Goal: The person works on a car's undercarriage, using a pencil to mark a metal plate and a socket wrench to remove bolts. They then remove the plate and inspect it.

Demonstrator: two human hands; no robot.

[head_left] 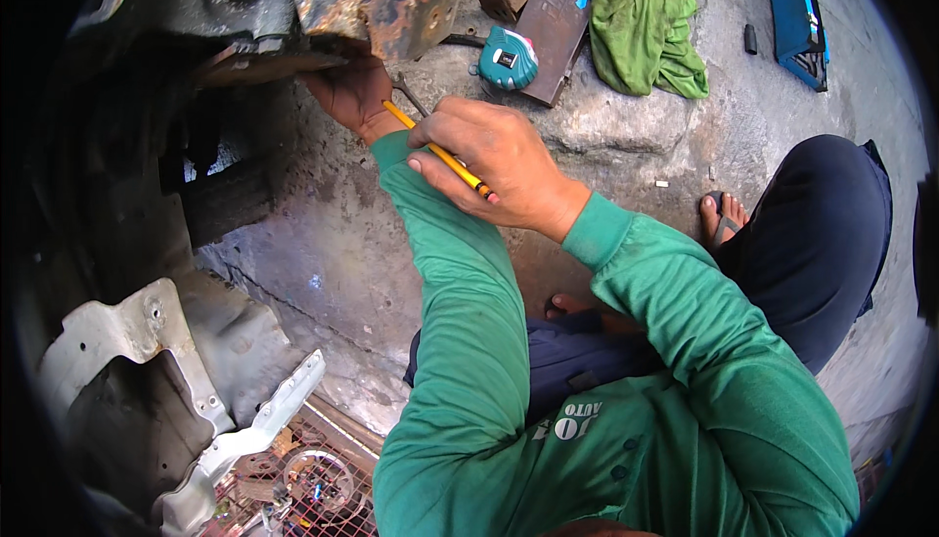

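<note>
My right hand (pixel 489 151) is closed around a yellow pencil (pixel 453 165) with a dark band and a pinkish eraser end. Its far end points up and left, crossing in front of my left wrist. Palm turned up, my left hand (pixel 354 97) reaches beneath a rusty metal bracket (pixel 377 4) of a vehicle body. The bracket and shadow hide most of its fingers, so I cannot make out whether it holds anything. Just beyond my right fingers shows a slim grey metal rod (pixel 415 97); whether it touches them is unclear.
A teal tape measure (pixel 509 60) lies by a flat brown metal bar (pixel 550 28). Beside them is a green cloth (pixel 646 23); farther right, a blue zip pouch (pixel 797 19). Bent sheet metal (pixel 147 327) stands at left, above a wire mesh (pixel 337 469) with metal parts.
</note>
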